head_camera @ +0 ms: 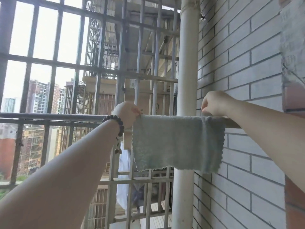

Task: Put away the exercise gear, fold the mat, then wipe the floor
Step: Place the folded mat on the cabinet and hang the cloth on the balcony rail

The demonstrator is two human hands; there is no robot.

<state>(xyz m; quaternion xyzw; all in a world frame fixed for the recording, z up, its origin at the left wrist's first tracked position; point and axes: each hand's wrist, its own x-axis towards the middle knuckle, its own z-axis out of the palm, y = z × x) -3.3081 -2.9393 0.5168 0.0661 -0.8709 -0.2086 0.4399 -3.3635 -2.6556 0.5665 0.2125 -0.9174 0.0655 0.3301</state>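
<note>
A pale grey-green cleaning cloth (178,142) hangs draped over a horizontal metal rail (54,116) on a balcony. My left hand (126,114), with a dark bead bracelet on its wrist, pinches the cloth's upper left corner at the rail. At the cloth's upper right corner my right hand (214,104) pinches the top edge with curled fingers. The cloth's lower edge hangs free below the rail. No mat or exercise gear is in view.
A white vertical pipe (188,63) runs behind the cloth. A grey brick wall (244,71) stands on the right, with red brick (295,204) at its edge. Metal window bars (102,68) close off the balcony; buildings lie beyond.
</note>
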